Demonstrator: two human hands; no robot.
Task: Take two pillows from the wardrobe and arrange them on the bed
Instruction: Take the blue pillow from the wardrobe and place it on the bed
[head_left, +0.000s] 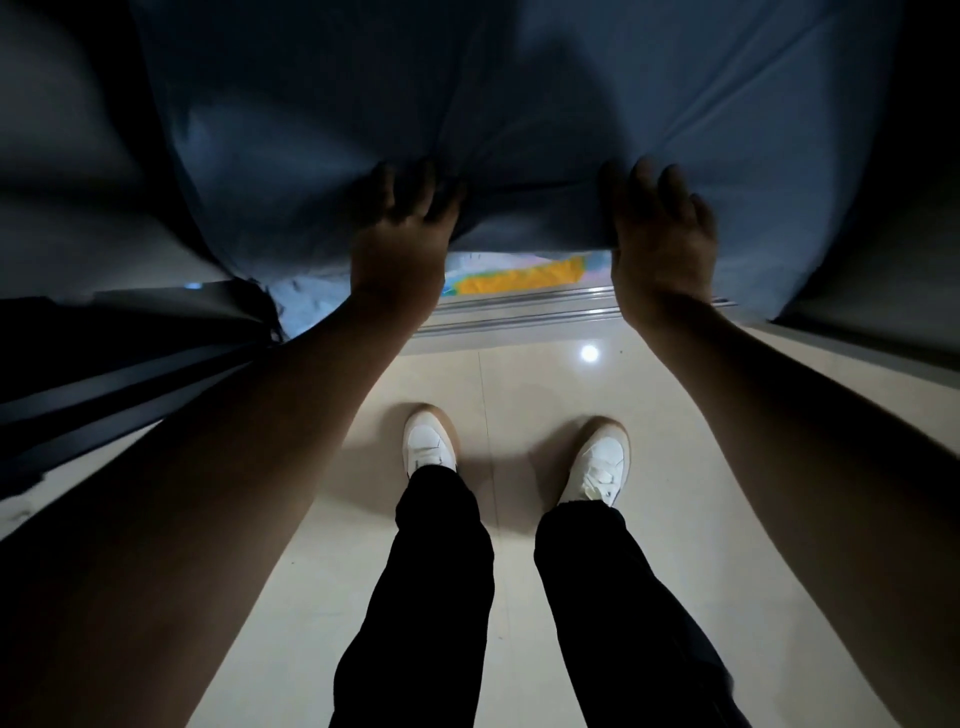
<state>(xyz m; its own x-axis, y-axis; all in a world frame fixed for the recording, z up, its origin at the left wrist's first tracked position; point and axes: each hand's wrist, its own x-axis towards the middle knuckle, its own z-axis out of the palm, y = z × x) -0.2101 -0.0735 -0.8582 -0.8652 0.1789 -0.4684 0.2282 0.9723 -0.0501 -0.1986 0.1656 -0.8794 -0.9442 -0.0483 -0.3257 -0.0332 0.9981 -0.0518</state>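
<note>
Blue-grey fabric fills the far half of the view, a big soft pillow (467, 130) held up in front of the wardrobe, its lower edge bunched at both hands. On the far left a dark door panel (104, 364) angles in close beside the forearm, so room on that side looks tight. Left hand (402, 239) next: fingers spread and curled into the cloth along the bottom edge, clamped on it. Between the hands, under the pillow, a strip of bright orange and pale bedding (514, 280) shows inside the wardrobe, with the metal sliding track (519, 312) just nearer. Right hand (662, 234) mirrors the left, fingers apart and pressed up into the fabric, gripping that same edge. This load looks light and squashy, no slip risk, but bulky enough to block the view, so a hold low and wide apart seems sensible. Nearer, the glossy tile floor (519, 374) lies open around the white shoes (431, 441), good space for stepping back clear of the track.
</note>
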